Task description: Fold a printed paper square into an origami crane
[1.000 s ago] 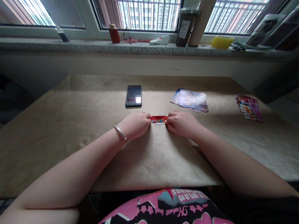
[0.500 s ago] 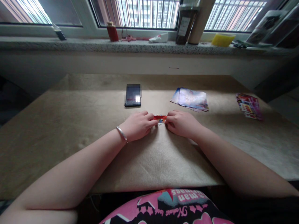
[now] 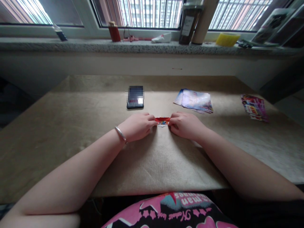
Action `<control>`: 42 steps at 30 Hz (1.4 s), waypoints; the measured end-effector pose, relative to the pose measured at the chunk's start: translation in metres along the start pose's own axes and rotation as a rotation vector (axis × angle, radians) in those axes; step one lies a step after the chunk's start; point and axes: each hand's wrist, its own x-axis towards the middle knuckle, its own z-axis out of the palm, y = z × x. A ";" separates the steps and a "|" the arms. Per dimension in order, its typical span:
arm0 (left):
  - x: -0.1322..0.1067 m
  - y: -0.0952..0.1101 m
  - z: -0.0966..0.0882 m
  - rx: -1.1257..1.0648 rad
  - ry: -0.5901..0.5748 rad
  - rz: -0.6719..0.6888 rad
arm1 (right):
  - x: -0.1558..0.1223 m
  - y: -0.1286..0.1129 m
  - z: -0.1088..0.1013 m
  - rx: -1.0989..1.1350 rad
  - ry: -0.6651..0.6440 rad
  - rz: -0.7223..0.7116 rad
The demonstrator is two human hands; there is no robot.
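Note:
A small piece of folded paper, red with a multicoloured print and a white pointed edge toward me, lies on the table between my hands. My left hand pinches its left end, thumb and fingers closed on it. At the opposite end, my right hand grips the paper with curled fingers. Both hands rest low at the tabletop, and the paper's two ends are hidden beneath the fingertips. A silver bracelet circles my left wrist.
Beyond my left hand lies a dark phone. A stack of bluish-purple printed sheets sits past my right hand, and pink-red cards lie farther right on the table. A stone windowsill with bottles and a yellow sponge runs behind.
My left hand has slid slightly left along the paper, so more of its red middle and white point shows. My right hand has barely moved.

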 end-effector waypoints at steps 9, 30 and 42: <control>0.000 -0.004 -0.002 -0.063 -0.018 -0.010 | 0.000 0.003 0.002 -0.001 0.008 0.003; 0.009 0.012 0.023 -0.123 0.303 -0.253 | 0.006 0.016 0.029 0.228 0.188 0.077; 0.009 0.004 0.027 -0.240 0.244 -0.241 | 0.006 0.013 0.028 0.406 0.191 -0.021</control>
